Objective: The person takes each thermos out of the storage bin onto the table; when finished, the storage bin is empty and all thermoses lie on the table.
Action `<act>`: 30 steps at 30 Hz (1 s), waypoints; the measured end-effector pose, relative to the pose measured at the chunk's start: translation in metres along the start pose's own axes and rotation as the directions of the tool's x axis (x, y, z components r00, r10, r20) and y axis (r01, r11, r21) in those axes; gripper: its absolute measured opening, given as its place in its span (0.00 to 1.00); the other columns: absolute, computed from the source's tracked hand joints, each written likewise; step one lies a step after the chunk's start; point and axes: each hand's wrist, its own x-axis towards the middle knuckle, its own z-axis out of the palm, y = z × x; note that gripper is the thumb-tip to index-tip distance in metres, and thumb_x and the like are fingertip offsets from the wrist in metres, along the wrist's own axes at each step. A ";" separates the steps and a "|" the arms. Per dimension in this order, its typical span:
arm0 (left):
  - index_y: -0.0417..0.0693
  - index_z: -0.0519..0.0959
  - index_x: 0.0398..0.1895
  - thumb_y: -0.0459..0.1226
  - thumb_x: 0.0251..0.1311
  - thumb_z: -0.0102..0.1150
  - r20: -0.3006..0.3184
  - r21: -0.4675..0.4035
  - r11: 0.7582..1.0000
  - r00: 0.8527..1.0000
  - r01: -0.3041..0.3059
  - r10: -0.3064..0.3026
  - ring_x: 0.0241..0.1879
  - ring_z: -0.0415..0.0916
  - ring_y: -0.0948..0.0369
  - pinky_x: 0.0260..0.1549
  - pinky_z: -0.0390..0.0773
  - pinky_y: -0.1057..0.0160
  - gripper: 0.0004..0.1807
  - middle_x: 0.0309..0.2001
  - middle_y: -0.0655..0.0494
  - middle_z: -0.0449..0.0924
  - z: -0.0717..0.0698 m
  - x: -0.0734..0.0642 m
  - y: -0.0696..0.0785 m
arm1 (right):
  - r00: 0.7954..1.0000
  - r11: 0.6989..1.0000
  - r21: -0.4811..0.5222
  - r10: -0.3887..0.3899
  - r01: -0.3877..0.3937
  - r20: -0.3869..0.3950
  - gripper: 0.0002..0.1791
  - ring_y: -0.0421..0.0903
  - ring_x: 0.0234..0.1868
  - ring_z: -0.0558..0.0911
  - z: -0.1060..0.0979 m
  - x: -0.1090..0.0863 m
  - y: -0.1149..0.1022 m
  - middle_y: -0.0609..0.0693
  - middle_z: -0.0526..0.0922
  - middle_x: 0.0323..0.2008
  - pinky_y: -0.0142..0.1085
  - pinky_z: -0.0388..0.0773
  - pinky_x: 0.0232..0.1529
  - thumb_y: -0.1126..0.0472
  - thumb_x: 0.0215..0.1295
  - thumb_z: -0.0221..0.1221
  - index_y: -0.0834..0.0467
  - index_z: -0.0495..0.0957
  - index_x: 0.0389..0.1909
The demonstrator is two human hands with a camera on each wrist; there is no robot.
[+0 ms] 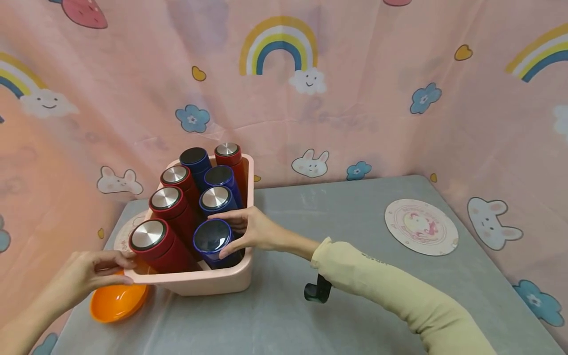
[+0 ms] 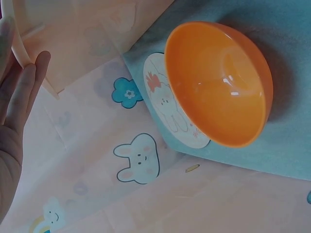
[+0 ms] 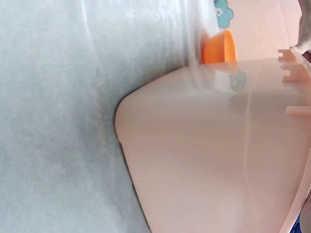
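A pale pink plastic bin (image 1: pixel 213 285) holds several upright red and blue vacuum flasks with silver or dark lids. My left hand (image 1: pixel 95 271) pinches the bin's near left rim, beside a red flask (image 1: pixel 161 249). Fingers of that hand (image 2: pixel 19 97) also show at the rim in the left wrist view. My right hand (image 1: pixel 262 231) reaches over the right rim, thumb and fingers around the top of the nearest blue flask (image 1: pixel 213 236), which stands inside the bin. Most of the right hand is out of frame in the right wrist view, where the bin's outer wall (image 3: pixel 194 155) dominates.
An orange bowl (image 1: pixel 117 301) sits at the bin's left, close to a round printed mat (image 2: pixel 167 104) partly behind the bin. Another round mat (image 1: pixel 420 227) lies on the right of the grey table (image 1: pixel 337 217). A patterned pink curtain (image 1: pixel 355 59) hangs behind.
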 end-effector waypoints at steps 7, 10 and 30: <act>0.52 0.83 0.26 0.27 0.32 0.77 0.015 -0.023 1.000 1.000 -0.001 0.001 0.34 0.78 0.80 0.25 0.79 0.79 0.16 0.36 0.74 0.82 0.001 0.000 0.001 | 0.999 0.999 -0.001 -0.052 0.052 -0.006 0.37 0.54 0.53 0.81 0.001 -0.004 0.001 0.64 0.79 0.53 0.33 0.77 0.54 0.75 0.46 0.70 0.65 0.72 0.61; 0.53 0.83 0.25 0.27 0.33 0.77 0.016 -0.016 1.000 1.000 0.006 -0.006 0.33 0.78 0.80 0.25 0.79 0.79 0.16 0.34 0.72 0.83 0.001 0.001 0.001 | 0.998 0.999 0.015 -0.051 0.052 -0.022 0.36 0.55 0.53 0.80 0.001 -0.007 0.001 0.64 0.78 0.54 0.33 0.77 0.54 0.75 0.47 0.70 0.65 0.71 0.61; 0.53 0.82 0.25 0.30 0.34 0.77 0.039 0.035 0.998 0.998 0.054 -0.056 0.32 0.78 0.79 0.24 0.80 0.77 0.15 0.32 0.60 0.86 -0.002 0.002 0.002 | 0.998 0.996 0.090 -0.003 0.009 -0.068 0.38 0.46 0.53 0.81 -0.003 -0.016 -0.023 0.61 0.77 0.57 0.36 0.79 0.52 0.77 0.49 0.68 0.63 0.69 0.64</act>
